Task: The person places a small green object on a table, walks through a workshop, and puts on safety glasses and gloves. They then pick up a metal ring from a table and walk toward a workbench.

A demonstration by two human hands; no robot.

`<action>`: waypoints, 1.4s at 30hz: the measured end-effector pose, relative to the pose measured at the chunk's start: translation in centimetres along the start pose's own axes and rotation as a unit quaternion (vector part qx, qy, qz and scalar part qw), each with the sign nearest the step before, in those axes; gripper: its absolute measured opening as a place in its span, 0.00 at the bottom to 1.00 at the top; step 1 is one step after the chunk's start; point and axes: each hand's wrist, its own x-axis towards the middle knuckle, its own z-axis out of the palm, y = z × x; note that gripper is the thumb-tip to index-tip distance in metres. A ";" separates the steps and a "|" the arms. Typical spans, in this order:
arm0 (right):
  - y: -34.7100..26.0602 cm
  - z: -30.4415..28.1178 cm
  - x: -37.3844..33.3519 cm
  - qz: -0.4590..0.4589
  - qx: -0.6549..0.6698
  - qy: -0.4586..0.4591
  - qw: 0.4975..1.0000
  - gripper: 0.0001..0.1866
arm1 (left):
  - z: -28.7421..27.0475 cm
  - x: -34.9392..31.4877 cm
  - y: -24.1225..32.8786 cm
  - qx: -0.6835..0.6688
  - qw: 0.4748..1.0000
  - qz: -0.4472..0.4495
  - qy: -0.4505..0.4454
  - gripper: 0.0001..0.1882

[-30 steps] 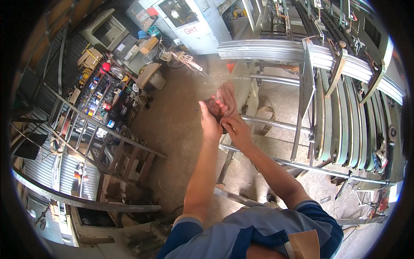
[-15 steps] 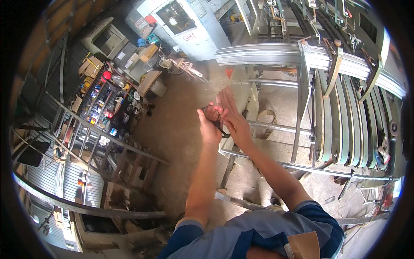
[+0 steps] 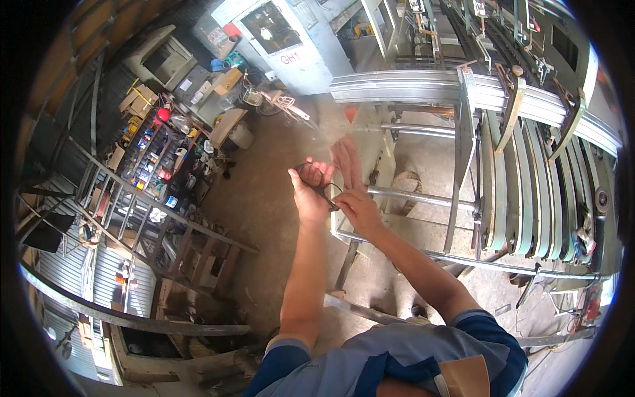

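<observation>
Item (image 3: 329, 199), thin and dark, cradled in left grip (image 3: 310, 196), pinched near lower end by right grip (image 3: 359, 210), partly hidden, kind unclear; beside, pinkish cloth (image 3: 347, 164), contact hard to tell.

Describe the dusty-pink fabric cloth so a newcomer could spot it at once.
Find the ridged silver metal beam at upper right. Below its left end, just beyond the person's bare right hand, is the dusty-pink fabric cloth. Soft folds set it apart from the pale, rigid machine panel beside it.

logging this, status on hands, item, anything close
Left hand holding thin, dark, looped object, material unclear. Right hand: fingers at its right side. Limp pinkish cloth just beyond.
</observation>
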 end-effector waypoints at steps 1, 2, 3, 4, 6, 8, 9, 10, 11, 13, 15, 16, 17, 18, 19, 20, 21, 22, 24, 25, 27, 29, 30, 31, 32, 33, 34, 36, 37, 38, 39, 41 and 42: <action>0.1 0.0 0.1 0.006 -0.026 0.024 0.999 0.06 | 0.1 -0.2 -0.2 0.002 1.000 -0.003 0.001 0.32; 0.1 0.1 0.1 0.027 -0.045 0.070 0.996 0.06 | 0.2 -0.3 -0.2 0.007 0.999 -0.012 0.028 0.32; 0.2 0.2 0.1 0.018 -0.038 0.047 0.998 0.06 | 0.3 -0.3 -0.5 -0.006 0.999 -0.043 0.023 0.32; 0.2 0.4 0.1 0.014 -0.024 0.048 0.998 0.06 | 0.4 -0.4 -0.4 -0.003 1.000 -0.022 0.003 0.32; 0.4 0.5 0.1 -0.007 0.014 0.041 0.999 0.07 | 0.5 -0.3 -0.1 -0.011 1.000 -0.024 0.013 0.31; 0.7 0.2 -0.6 -0.025 0.040 0.022 0.999 0.07 | 0.4 0.1 0.9 0.006 1.000 -0.005 0.028 0.31; 1.0 -0.1 -0.8 -0.029 0.039 0.012 0.999 0.07 | 0.3 0.3 1.5 0.005 1.000 -0.003 0.015 0.31; 1.6 -0.8 -1.0 -0.018 0.012 0.001 1.000 0.07 | 0.1 0.4 2.2 0.007 1.000 0.007 0.005 0.31; 2.2 -1.3 -1.2 -0.009 0.028 0.011 1.000 0.08 | -0.1 0.6 2.7 0.024 0.999 0.007 0.020 0.30; 3.3 -2.3 -1.3 0.169 0.115 0.005 0.979 0.10 | -0.4 0.8 3.6 0.066 0.997 -0.015 0.023 0.30; 4.2 -2.9 -0.8 0.239 0.221 0.020 0.945 0.11 | -0.6 0.8 4.0 0.102 0.993 -0.034 0.046 0.32; 4.4 -3.1 -0.4 0.224 0.264 0.028 0.937 0.11 | -0.6 0.7 4.1 0.126 0.990 -0.034 0.045 0.33; 4.6 -3.1 -0.1 0.217 0.315 0.041 0.923 0.11 | -0.5 0.6 4.1 0.147 0.988 -0.036 0.034 0.34; 4.5 -3.0 0.1 0.206 0.303 0.025 0.930 0.11 | -0.3 0.5 4.0 0.165 0.985 -0.038 0.022 0.35; 4.4 -2.9 0.3 0.202 0.299 0.013 0.933 0.11 | -0.1 0.4 3.8 0.181 0.983 -0.035 0.005 0.37; 4.1 -2.7 0.5 0.199 0.299 0.000 0.933 0.11 | 0.2 0.3 3.6 0.206 0.978 -0.027 -0.021 0.36; 3.8 -2.5 0.6 0.206 0.293 -0.013 0.934 0.11 | 0.6 0.3 3.3 0.231 0.972 -0.020 -0.047 0.35; 3.5 -2.3 0.6 0.213 0.292 -0.027 0.932 0.11 | 1.0 0.2 3.1 0.258 0.964 -0.010 -0.064 0.35; 2.9 -1.9 0.6 0.225 0.296 -0.066 0.926 0.11 | 1.8 0.1 2.4 0.278 0.955 0.029 -0.100 0.27; 2.7 -1.8 0.4 0.230 0.300 -0.090 0.921 0.12 | 2.1 0.1 2.1 0.303 0.944 0.050 -0.121 0.26; 2.5 -1.5 -0.1 0.240 0.315 -0.118 0.911 0.13 | 2.6 0.1 1.8 0.354 0.915 0.109 -0.157 0.23; 2.6 -1.2 -0.5 0.263 0.330 -0.138 0.896 0.13 | 2.7 0.1 1.6 0.413 0.896 0.086 -0.141 0.23; 2.9 -1.2 -0.6 0.242 0.326 -0.139 0.903 0.14 | 2.8 0.1 1.5 0.428 0.888 0.088 -0.145 0.23; 3.2 -1.1 -0.8 0.235 0.316 -0.150 0.907 0.14 | 2.8 0.0 1.3 0.422 0.895 0.062 -0.129 0.20; 3.5 -1.1 -1.0 0.211 0.317 -0.151 0.912 0.14 | 2.9 -0.2 1.0 0.490 0.849 0.141 -0.137 0.18; 3.8 -0.9 -1.2 0.234 0.317 -0.153 0.906 0.15 | 3.0 -0.4 0.5 0.535 0.798 0.233 -0.148 0.17; 4.0 -0.6 -1.5 0.240 0.328 -0.148 0.902 0.15 | 3.2 -0.7 0.1 0.576 0.735 0.318 -0.162 0.16; 4.3 -0.3 -2.3 0.250 0.425 -0.118 0.862 0.16 | 3.4 -1.6 -0.8 0.608 0.594 0.451 -0.273 0.11; 4.3 -0.1 -2.8 0.252 0.507 -0.092 0.819 0.16 | 3.4 -2.4 -1.2 0.633 0.541 0.456 -0.315 0.11; 4.3 0.1 -3.3 0.251 0.585 -0.067 0.768 0.16 | 3.5 -3.0 -1.4 0.645 0.477 0.475 -0.362 0.11; 4.2 0.3 -3.5 0.289 0.641 -0.033 0.710 0.16 | 3.6 -3.3 -1.5 0.663 0.476 0.472 -0.333 0.11; 4.1 0.6 -3.7 0.259 0.676 -0.031 0.689 0.17 | 3.9 -4.0 -1.4 0.688 0.445 0.494 -0.291 0.15; 4.1 0.7 -3.6 0.264 0.685 -0.025 0.678 0.17 | 4.0 -4.4 -1.4 0.698 0.477 0.481 -0.231 0.20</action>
